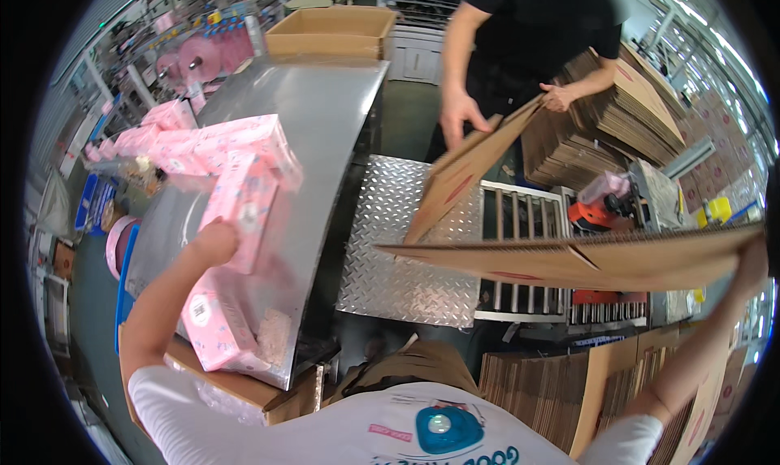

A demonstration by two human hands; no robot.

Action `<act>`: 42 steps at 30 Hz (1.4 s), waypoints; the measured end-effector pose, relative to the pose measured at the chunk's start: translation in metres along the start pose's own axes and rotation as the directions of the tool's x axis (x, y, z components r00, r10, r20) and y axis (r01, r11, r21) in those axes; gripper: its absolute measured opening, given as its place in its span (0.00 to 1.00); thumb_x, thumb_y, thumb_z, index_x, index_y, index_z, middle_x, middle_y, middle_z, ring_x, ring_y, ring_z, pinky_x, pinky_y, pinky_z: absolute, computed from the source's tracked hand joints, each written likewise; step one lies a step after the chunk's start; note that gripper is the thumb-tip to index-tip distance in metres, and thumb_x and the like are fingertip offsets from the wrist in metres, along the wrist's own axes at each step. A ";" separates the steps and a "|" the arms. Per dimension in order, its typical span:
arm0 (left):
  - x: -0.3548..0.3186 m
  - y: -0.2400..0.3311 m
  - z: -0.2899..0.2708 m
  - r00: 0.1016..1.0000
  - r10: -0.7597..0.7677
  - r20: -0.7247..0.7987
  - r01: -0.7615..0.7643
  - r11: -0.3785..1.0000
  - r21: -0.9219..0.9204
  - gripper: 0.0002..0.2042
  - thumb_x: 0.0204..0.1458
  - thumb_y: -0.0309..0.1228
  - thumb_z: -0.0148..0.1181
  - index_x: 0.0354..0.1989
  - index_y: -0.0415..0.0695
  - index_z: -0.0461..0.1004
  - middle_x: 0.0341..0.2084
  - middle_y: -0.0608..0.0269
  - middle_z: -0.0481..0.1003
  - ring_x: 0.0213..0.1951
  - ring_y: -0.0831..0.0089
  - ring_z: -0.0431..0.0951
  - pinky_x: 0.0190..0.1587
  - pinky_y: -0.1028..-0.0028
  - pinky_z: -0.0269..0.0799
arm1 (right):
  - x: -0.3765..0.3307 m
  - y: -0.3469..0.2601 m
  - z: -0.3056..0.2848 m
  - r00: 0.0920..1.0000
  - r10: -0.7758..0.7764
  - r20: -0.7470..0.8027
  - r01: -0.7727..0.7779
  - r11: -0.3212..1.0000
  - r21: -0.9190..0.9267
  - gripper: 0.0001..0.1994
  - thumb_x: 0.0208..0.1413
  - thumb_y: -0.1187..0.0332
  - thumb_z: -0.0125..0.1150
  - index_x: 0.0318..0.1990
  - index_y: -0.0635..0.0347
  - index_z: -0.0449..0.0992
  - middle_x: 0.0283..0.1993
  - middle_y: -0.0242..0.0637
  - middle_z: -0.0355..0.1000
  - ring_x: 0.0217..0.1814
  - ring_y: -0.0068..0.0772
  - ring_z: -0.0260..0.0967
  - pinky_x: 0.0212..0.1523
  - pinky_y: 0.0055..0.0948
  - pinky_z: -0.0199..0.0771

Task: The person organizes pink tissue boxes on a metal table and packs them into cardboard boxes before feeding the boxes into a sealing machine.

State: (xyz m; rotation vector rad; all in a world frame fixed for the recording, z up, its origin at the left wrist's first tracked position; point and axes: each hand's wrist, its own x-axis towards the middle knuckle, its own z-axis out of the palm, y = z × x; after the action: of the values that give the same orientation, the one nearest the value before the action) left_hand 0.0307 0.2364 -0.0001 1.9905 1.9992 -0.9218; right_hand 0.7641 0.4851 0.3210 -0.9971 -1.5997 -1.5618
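Left hand (215, 242) grips a pink pack (244, 209) on the steel table (325, 116); right hand (751, 262) holds a flat carton (585, 258), not yet opened; packing barely begun.

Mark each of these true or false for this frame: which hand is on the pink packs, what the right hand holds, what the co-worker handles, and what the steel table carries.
1. The left hand grips a pink pack on the steel table. True.
2. The right hand holds a pair of scissors. False: it holds a flattened cardboard box by its edge.
3. The person in black opposite handles a flat carton. True.
4. The steel table carries only green bottles. False: it carries pink packs.
5. Stacks of flat cartons stand beside the person in black. True.
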 end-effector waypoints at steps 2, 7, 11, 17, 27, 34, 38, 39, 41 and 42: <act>-0.022 0.029 -0.038 0.949 -0.052 -0.310 -0.057 0.941 -0.334 0.21 0.47 0.38 0.57 0.49 0.44 0.71 0.48 0.56 0.71 0.56 0.61 0.65 0.62 0.57 0.52 | -0.054 -0.006 0.034 0.979 0.204 0.017 -0.201 0.974 -0.106 0.12 0.61 0.67 0.42 0.37 0.61 0.75 0.36 0.41 0.73 0.35 0.38 0.72 0.34 0.30 0.70; -0.004 0.176 -0.184 0.496 -0.026 -0.868 -0.373 0.896 -0.240 0.30 0.49 0.44 0.59 0.57 0.41 0.61 0.50 0.48 0.69 0.54 0.56 0.68 0.58 0.56 0.58 | -0.167 -0.132 0.047 0.397 0.849 0.348 -0.904 0.297 0.307 0.19 0.61 0.61 0.43 0.35 0.69 0.77 0.31 0.46 0.75 0.30 0.38 0.71 0.35 0.31 0.70; 0.051 0.258 -0.179 0.821 0.186 -0.539 -0.468 0.760 -0.451 0.27 0.48 0.51 0.56 0.51 0.45 0.64 0.33 0.49 0.76 0.34 0.50 0.76 0.35 0.59 0.71 | -0.312 -0.118 0.086 0.093 0.703 0.705 -0.958 -0.128 0.255 0.23 0.59 0.54 0.46 0.48 0.69 0.71 0.45 0.48 0.72 0.45 0.40 0.67 0.48 0.38 0.65; 0.111 0.253 -0.202 0.800 0.252 -0.545 -0.553 0.662 -0.506 0.31 0.57 0.56 0.34 0.57 0.39 0.56 0.41 0.45 0.74 0.46 0.48 0.73 0.47 0.56 0.67 | -0.288 -0.209 0.037 -0.299 0.339 0.892 -0.811 -0.583 -0.050 0.41 0.54 0.52 0.56 0.68 0.50 0.38 0.70 0.33 0.41 0.69 0.35 0.43 0.63 0.41 0.50; 0.140 0.197 -0.245 0.997 -0.067 0.026 0.029 0.039 -0.999 0.26 0.56 0.40 0.46 0.58 0.33 0.56 0.53 0.37 0.64 0.54 0.46 0.67 0.54 0.54 0.63 | -0.248 -0.154 0.006 0.051 -0.492 0.869 -0.923 0.309 0.230 0.29 0.52 0.69 0.48 0.61 0.72 0.51 0.60 0.58 0.54 0.64 0.48 0.51 0.61 0.35 0.54; 0.135 0.311 -0.099 0.869 0.153 -0.471 -0.348 0.865 -0.361 0.31 0.54 0.46 0.49 0.59 0.35 0.57 0.60 0.43 0.55 0.63 0.50 0.52 0.62 0.56 0.51 | -0.267 -0.203 -0.023 -0.315 -0.940 0.134 -0.825 0.341 0.452 0.54 0.46 0.32 0.49 0.67 0.67 0.36 0.71 0.54 0.25 0.74 0.48 0.17 0.70 0.42 0.24; 0.167 0.279 -0.202 0.180 -0.035 -0.983 -0.583 0.801 -0.136 0.25 0.46 0.39 0.59 0.52 0.42 0.66 0.52 0.54 0.64 0.54 0.57 0.64 0.56 0.57 0.58 | -0.250 -0.200 -0.024 -0.236 -0.885 0.401 -0.534 0.463 0.708 0.54 0.39 0.34 0.58 0.66 0.63 0.43 0.71 0.49 0.37 0.72 0.50 0.33 0.69 0.44 0.36; 0.166 0.269 -0.239 0.059 0.007 -0.998 -0.458 0.889 -0.021 0.26 0.46 0.41 0.58 0.52 0.40 0.65 0.52 0.54 0.64 0.53 0.57 0.65 0.56 0.58 0.58 | -0.250 -0.200 -0.014 -0.166 -0.817 0.553 -0.490 0.555 0.673 0.55 0.37 0.35 0.60 0.66 0.63 0.46 0.70 0.48 0.41 0.72 0.51 0.37 0.68 0.45 0.39; 0.181 0.267 -0.239 0.422 0.003 -0.907 -0.435 0.878 -0.199 0.29 0.47 0.46 0.56 0.54 0.39 0.64 0.55 0.53 0.62 0.56 0.57 0.62 0.58 0.58 0.55 | -0.308 -0.227 -0.002 0.179 -0.418 0.890 -0.353 0.817 0.455 0.53 0.33 0.43 0.67 0.64 0.65 0.50 0.67 0.51 0.47 0.70 0.53 0.40 0.68 0.43 0.39; 0.178 0.270 -0.230 0.641 0.018 -0.767 -0.394 0.865 -0.309 0.30 0.47 0.48 0.55 0.54 0.39 0.63 0.55 0.52 0.62 0.57 0.58 0.61 0.58 0.58 0.55 | -0.333 -0.226 0.001 0.342 -0.290 0.894 -0.528 0.728 0.438 0.52 0.35 0.47 0.67 0.65 0.65 0.48 0.68 0.52 0.46 0.71 0.52 0.39 0.68 0.42 0.39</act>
State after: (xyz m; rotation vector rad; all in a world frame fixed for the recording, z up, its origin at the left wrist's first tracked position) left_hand 0.3397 0.4857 0.0074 2.4287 1.9425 0.5239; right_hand 0.7241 0.4683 -0.0792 -1.6376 -2.4727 0.0742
